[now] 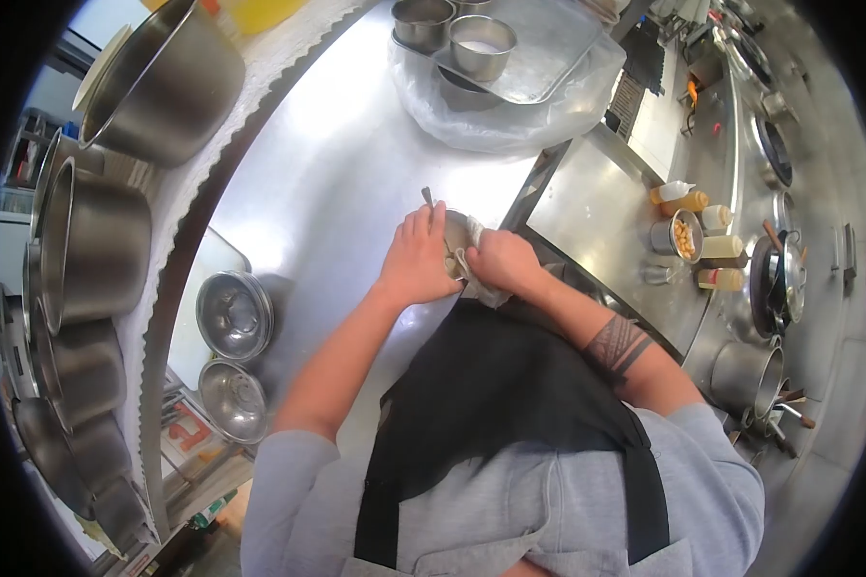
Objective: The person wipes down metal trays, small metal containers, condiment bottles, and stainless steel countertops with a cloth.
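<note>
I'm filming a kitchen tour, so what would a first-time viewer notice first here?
Probably the black apron in the lower middle, with the left hand and right hand meeting above it at a small metal container, a pale cloth in the right. Next, the big steel pots lining the left side, and the yellow-orange bottles at right.

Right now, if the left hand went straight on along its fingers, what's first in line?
Likely the utensil handle, right by the left hand's fingertips. Beyond: steel counter, then the plastic bag around the tray. Depth's unclear; it might pass above them.
</note>
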`<state>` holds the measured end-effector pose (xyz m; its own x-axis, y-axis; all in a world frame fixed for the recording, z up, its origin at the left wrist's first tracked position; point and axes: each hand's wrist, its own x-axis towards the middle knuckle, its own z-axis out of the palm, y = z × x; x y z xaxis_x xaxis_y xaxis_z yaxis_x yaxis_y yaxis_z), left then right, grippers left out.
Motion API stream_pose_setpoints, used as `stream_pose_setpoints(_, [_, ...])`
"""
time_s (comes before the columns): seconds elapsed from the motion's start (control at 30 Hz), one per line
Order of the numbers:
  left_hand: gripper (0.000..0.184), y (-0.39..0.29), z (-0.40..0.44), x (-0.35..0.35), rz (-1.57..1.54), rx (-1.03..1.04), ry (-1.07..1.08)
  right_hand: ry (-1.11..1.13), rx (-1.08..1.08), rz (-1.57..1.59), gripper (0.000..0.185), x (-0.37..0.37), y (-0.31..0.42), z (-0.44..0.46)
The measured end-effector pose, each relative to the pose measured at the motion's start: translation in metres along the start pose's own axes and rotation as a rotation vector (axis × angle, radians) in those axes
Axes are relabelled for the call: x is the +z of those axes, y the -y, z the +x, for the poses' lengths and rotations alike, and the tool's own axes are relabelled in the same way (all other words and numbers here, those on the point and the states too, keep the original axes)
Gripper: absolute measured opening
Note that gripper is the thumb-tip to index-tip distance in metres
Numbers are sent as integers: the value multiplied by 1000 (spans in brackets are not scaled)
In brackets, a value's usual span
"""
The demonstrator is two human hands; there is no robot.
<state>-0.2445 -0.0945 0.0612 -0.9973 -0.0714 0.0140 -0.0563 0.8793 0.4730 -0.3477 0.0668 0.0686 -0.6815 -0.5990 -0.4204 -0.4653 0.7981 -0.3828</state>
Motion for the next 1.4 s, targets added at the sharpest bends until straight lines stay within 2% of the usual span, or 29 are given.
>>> stream_pose_setpoints(0.03, [110, 1, 2, -2, 4, 5, 8, 19, -50, -34, 38, -2, -2, 10])
stream_pose_setpoints(0.07, [112, 3, 5, -6, 57, 85, 2, 18, -42, -26, 38, -10, -1, 18])
stream_pose_setpoints(0.1, [115, 3, 8, -8, 108, 163, -7, 44, -129, -110, 34, -17, 2, 27])
stream_pose_setpoints(0.13, [115, 2, 12, -7, 106, 167, -3, 72, -218, -195, 30, -21, 4, 36])
stream_pose_setpoints(0.2, [112, 1, 20, -9, 56, 38, 50, 28, -234, -196, 29, -13, 4, 44])
stream_pose_setpoints(0.27, [107, 4, 23, -3, 67, 48, -28, -132, -97, -16, 31, 2, 6, 30])
stream_pose_setpoints(0.3, [103, 4, 20, 3, 71, 47, -107, -125, -37, 68, 38, 20, 0, 21])
stream_pose_setpoints(0.33, [103, 4, 19, 7, 76, 46, -108, -23, 54, 169, 45, 21, 2, 13])
stream_pose_setpoints(0.4, [97, 3, 16, 16, 123, 77, -165, 45, 2, 118, 46, 15, -2, 8])
stream_pose_setpoints(0.47, [95, -3, 13, 2, 134, 88, -87, 104, -66, -26, 43, 1, -6, 24])
stream_pose_setpoints(0.53, [93, -8, 16, -3, 133, 100, -25, 119, -241, -211, 37, -29, -2, 42])
stream_pose_setpoints(0.6, [94, -10, 19, -2, 84, 36, -15, 51, -271, -233, 36, -26, -1, 54])
stream_pose_setpoints(0.67, [97, -6, 20, 2, 84, 36, -47, -243, -74, 49, 41, 14, -6, 35])
stream_pose_setpoints(0.73, [100, 0, 24, 8, 78, 37, -86, -119, 85, 228, 45, 38, -3, 9])
stream_pose_setpoints(0.8, [106, 4, 20, 20, 173, 78, -125, 84, 85, 162, 46, 25, -8, 12])
stream_pose_setpoints(0.87, [107, -6, 20, 1, 149, 47, -34, 101, 21, 37, 41, 7, -10, 27])
stream_pose_setpoints(0.93, [108, -14, 22, -1, 119, 17, 48, 122, -138, -240, 30, -39, -1, 33])
stream_pose_setpoints(1.0, [110, -13, 20, 12, 25, -105, -52, -60, -186, -187, 29, -26, -9, 47])
stream_pose_setpoints(1.03, [110, -12, 22, 9, 25, -103, -51, -61, -184, -186, 29, -17, -10, 43])
stream_pose_setpoints(1.1, [110, -11, 23, 4, 86, -48, -22, -199, 23, 81, 33, 12, -10, 15])
stream_pose_setpoints(1.13, [110, -12, 22, 9, 80, -52, -21, -193, 99, 136, 36, 20, -7, 3])
stream_pose_setpoints(1.23, [110, -16, 16, 18, 83, -28, -52, -76, 110, 103, 35, 14, -16, 2])
stream_pose_setpoints(1.3, [107, -22, 17, 7, 159, -1, 33, 79, -82, -100, 35, -9, -22, 21])
stream_pose_setpoints(1.33, [107, -22, 18, 7, 161, 5, 36, 76, -78, -95, 35, -18, -21, 26])
stream_pose_setpoints(1.4, [106, -19, 24, 7, 147, 94, 29, 118, -214, -210, 35, -31, -15, 36])
